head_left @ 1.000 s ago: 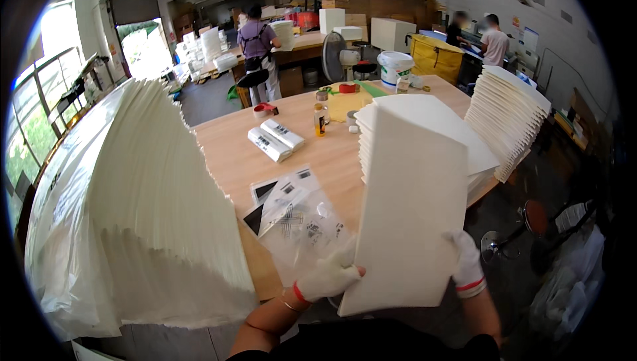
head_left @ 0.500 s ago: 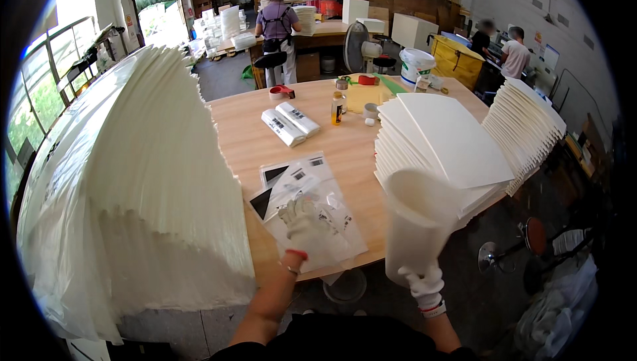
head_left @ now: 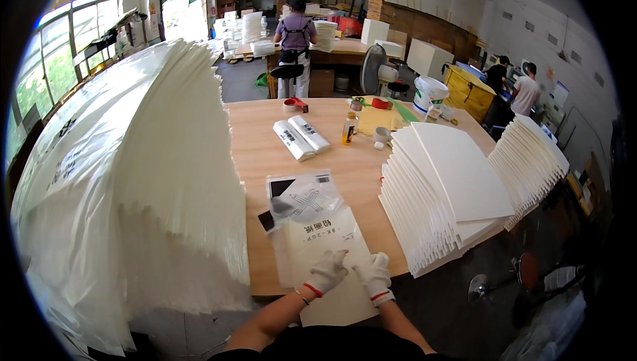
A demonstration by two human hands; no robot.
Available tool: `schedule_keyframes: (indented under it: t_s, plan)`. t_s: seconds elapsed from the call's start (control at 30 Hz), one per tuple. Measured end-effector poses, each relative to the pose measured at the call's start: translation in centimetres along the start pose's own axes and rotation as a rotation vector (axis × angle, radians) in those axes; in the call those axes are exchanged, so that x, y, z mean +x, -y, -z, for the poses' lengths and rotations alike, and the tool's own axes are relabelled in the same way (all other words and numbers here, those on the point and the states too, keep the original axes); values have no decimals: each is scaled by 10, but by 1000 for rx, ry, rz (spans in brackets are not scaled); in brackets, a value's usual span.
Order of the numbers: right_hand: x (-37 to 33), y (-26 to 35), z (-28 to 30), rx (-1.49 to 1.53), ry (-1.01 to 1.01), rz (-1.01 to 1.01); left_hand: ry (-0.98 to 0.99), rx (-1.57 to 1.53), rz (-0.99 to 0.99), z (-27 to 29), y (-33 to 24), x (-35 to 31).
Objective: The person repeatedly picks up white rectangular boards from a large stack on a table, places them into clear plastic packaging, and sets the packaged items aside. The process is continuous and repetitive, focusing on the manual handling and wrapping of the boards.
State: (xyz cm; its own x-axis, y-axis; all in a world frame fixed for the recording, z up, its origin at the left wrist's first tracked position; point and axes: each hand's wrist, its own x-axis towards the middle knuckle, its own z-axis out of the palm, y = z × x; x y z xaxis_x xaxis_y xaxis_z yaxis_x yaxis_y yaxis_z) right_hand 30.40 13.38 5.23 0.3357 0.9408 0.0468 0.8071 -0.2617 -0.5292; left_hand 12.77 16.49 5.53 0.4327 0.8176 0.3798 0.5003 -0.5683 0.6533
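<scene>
A stack of off-white paper sheets [head_left: 345, 304] lies in front of me, its far part under a clear printed plastic bag [head_left: 308, 198]. The near end of the sheets reaches past the table's front edge. My left hand [head_left: 328, 271], in a white knit glove with a red cuff, rests on top of the sheets, fingers spread. At the right edge of the sheets, my right hand [head_left: 375, 276], gloved alike, closes on their side; its fingertips are partly hidden. More clear bags with black patches lie beneath.
A tall plastic-wrapped white stack [head_left: 179, 182] fills the left. Fanned sheet bundles [head_left: 451, 188] stand at the right. Farther back are two white rolls [head_left: 302, 137], an orange-capped bottle [head_left: 349, 129], tape [head_left: 381, 134], a tape dispenser [head_left: 295, 105] and a white bucket [head_left: 430, 93]. Other people work beyond.
The curled white sheets my right hand held up at the right now lie flat, partly under the bag. My right hand came left, beside the left one, which moved nearer me. The view tilted.
</scene>
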Motion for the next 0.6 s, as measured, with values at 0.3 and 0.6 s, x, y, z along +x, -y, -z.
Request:
schedule_keyframes:
  t_s: [0.3,0.6]
  plan:
    - [98,-51,-53,-196,255,-3,-249,616,-62,7,123,-52]
    - [-18,-110,-13,-276,579,483,-262,-70,648,33,56,-116]
